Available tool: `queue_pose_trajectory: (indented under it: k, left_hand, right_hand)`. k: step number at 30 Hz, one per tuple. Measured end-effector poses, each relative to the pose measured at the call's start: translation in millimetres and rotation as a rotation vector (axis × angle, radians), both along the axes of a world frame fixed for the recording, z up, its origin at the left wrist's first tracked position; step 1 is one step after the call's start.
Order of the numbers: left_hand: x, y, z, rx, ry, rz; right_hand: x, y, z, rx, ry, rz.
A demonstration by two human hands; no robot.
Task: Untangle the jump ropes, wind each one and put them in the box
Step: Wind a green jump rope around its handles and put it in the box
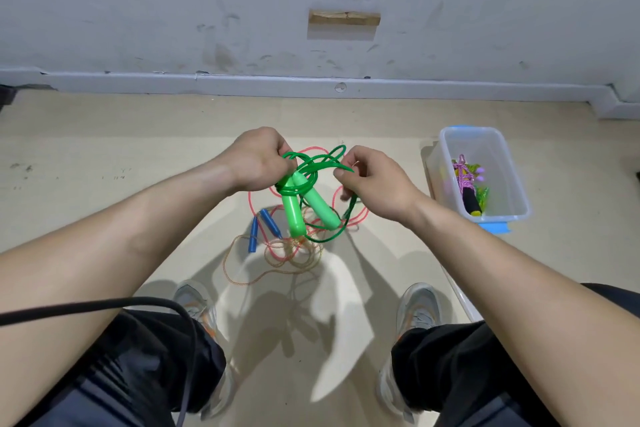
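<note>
A green jump rope (304, 170) hangs in the air between my hands, its two green handles (293, 215) pointing down side by side. My left hand (258, 158) grips the coiled green cord at the top of the handles. My right hand (375, 184) pinches a loop of the same cord to the right. Below on the floor lies a red-orange rope (277, 253) with two blue handles (261, 229), loosely tangled. A clear plastic box (519, 198) stands at the right and holds a wound pink rope (464, 177) with a black handle.
A grey wall with a skirting board (311, 85) runs across the back. My two shoes (194, 302) and dark trouser legs fill the bottom of the view. A black cable (145, 303) crosses my left knee. A blue lid edge (495, 227) shows under the box.
</note>
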State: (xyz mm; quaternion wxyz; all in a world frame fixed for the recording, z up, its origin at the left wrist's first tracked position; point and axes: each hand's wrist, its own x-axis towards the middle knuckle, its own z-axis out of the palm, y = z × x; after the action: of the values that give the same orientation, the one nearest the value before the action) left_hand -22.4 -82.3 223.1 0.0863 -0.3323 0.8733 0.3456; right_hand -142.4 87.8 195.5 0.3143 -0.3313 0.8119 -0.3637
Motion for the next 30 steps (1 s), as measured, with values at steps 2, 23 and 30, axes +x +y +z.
queue_pose_trajectory:
  k: [2,23,30]
  left_hand:
    - [0.8,-6.4,-3.8,-0.084,-0.032,0.002]
    - [1.1,-6.5,-1.9,-0.137,-0.030,-0.064]
    - [-1.2,5.2,-0.9,-0.032,0.012,-0.048]
  right_hand:
    - [-2.2,-1.0,1.5,-0.049,-0.123,-0.010]
    - [-11.6,4.0,-2.5,0.112,-0.093,0.072]
    - [8.7,-1.7,-14.5,0.171,0.065,0.246]
